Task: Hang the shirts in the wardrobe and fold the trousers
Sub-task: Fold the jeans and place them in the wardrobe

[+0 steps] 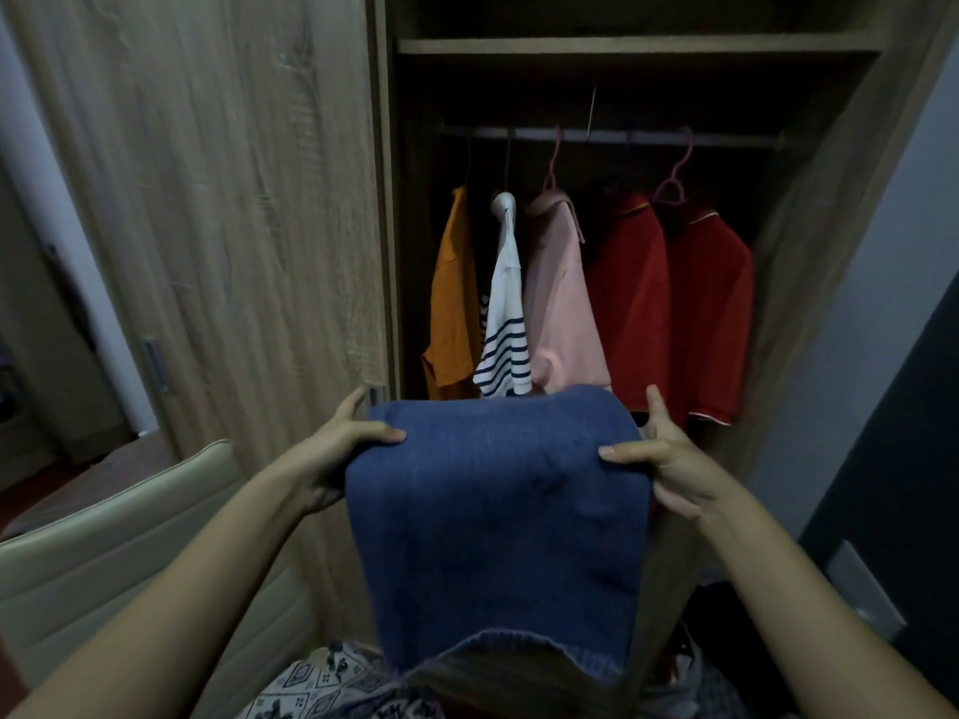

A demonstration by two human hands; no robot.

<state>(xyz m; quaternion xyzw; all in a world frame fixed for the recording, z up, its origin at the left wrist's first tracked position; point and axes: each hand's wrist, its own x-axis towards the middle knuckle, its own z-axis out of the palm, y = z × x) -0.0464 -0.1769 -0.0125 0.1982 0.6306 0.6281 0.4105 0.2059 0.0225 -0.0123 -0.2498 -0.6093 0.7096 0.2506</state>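
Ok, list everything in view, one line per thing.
trousers: one, blue denim, folded, held up before the wardrobe
orange shirt: one, hanging leftmost
striped shirt: one, white and navy, beside the orange
pink shirt: one, hanging in the middle
red shirts: two, hanging on the right
pink hangers: two plainly seen, on the rail
rail: one, pale, under the shelf
shelf: one, wood, top
wardrobe door: one, wood, left
padded seat: one, cream, lower left
patterned cloth: white with dark print, bottom
left hand: grips trousers' left edge
right hand: grips trousers' right edge
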